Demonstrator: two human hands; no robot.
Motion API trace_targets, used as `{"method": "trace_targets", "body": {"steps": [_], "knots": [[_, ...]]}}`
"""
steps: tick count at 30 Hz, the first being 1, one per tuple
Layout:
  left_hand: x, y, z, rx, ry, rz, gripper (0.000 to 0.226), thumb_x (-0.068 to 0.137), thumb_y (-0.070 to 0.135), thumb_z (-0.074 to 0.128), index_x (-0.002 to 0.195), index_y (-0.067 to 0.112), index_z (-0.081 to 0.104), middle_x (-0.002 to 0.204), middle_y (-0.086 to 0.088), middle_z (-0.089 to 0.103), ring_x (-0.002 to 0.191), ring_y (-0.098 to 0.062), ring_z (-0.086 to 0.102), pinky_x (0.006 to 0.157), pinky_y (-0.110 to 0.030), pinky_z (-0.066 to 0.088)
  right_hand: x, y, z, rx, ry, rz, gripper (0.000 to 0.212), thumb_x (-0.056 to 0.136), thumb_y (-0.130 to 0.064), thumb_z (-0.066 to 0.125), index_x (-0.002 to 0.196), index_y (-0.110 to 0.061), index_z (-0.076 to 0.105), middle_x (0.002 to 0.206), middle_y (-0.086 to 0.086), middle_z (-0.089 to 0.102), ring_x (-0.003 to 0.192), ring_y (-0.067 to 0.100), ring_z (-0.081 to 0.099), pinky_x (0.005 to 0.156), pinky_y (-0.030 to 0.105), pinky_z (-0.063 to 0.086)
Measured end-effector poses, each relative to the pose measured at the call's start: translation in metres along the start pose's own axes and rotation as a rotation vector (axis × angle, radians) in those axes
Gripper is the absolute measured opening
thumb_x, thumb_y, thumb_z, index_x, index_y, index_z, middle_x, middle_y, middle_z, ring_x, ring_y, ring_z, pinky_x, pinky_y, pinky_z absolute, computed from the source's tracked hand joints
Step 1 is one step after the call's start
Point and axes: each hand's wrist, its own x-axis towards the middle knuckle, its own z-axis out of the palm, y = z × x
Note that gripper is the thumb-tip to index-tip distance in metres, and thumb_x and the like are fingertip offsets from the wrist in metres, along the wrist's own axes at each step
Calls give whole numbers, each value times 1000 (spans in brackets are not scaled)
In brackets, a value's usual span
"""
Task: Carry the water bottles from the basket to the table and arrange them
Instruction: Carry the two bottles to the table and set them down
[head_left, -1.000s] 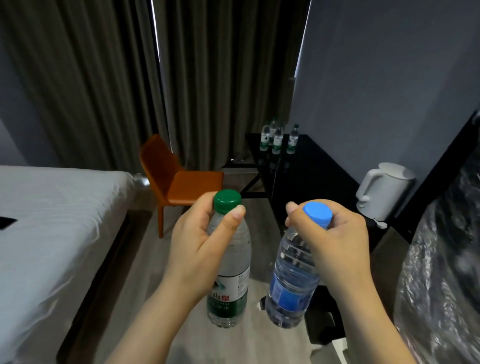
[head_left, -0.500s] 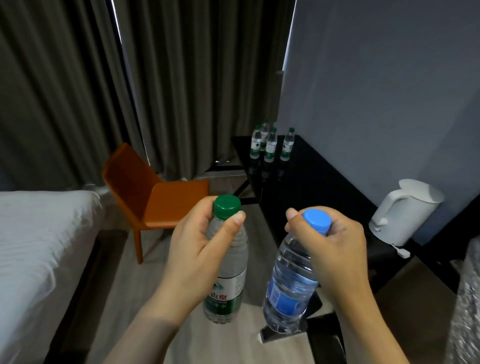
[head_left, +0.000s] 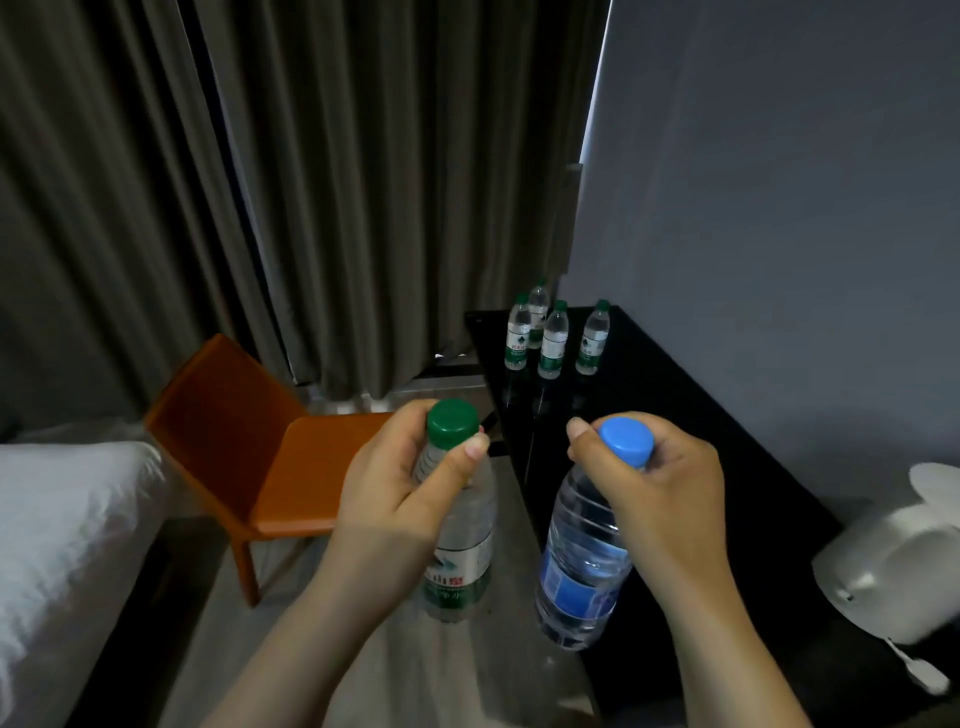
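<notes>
My left hand (head_left: 400, 499) grips the neck of a clear water bottle with a green cap and green label (head_left: 460, 566), which hangs over the floor. In my right hand (head_left: 660, 499) hangs a clear bottle with a blue cap and blue label (head_left: 579, 577), gripped just under the cap at the black table's near-left edge. Several green-capped bottles (head_left: 553, 338) stand upright in a cluster at the far end of the black table (head_left: 691, 415). No basket is in view.
An orange chair (head_left: 249, 447) stands left of the table, in front of dark curtains (head_left: 337, 182). A white bed (head_left: 62, 545) fills the lower left. A white electric kettle (head_left: 898, 561) sits on the table at the right. Grey floor runs between bed and table.
The view has moved forward: the table, its bottles and the kettle are closer and larger, the bed has slid left. Both hands keep the same hold on their bottles.
</notes>
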Motion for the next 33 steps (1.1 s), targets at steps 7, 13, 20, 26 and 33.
{"method": "trace_targets", "body": {"steps": [7,13,20,26,33], "knots": [[71,-40,22,-32,-32,-46,31,78,53,56,92,27,63,91,2,69,85,-15,66,76,-53,54,63,38,17,-7,-6,82,28,75,-32,74,64,-9,63,64,11,63,62,28,59,51,21,47],[135,-89,34,-58,-99,-51,29,79,52,58,92,26,63,92,2,70,87,-17,68,75,-56,54,115,75,43,-29,33,98,28,77,-27,75,64,-6,62,62,14,61,59,33,58,52,31,49],[243,-158,39,-37,-233,-6,23,80,49,60,88,28,60,83,3,65,81,-16,64,72,-50,52,193,121,90,-64,96,163,27,76,-21,77,59,-9,60,57,10,59,49,8,53,48,16,45],[314,-208,43,76,-343,27,15,82,43,63,85,29,57,77,7,61,73,-5,57,63,-15,41,236,157,127,-104,152,198,26,76,-20,77,60,-6,61,59,10,60,51,7,54,49,17,46],[365,-264,71,148,-428,-16,14,83,27,69,83,20,56,76,2,59,73,-5,56,60,-9,38,274,201,145,-44,227,329,19,66,-30,79,68,-12,71,67,7,70,59,9,63,55,18,52]]}}
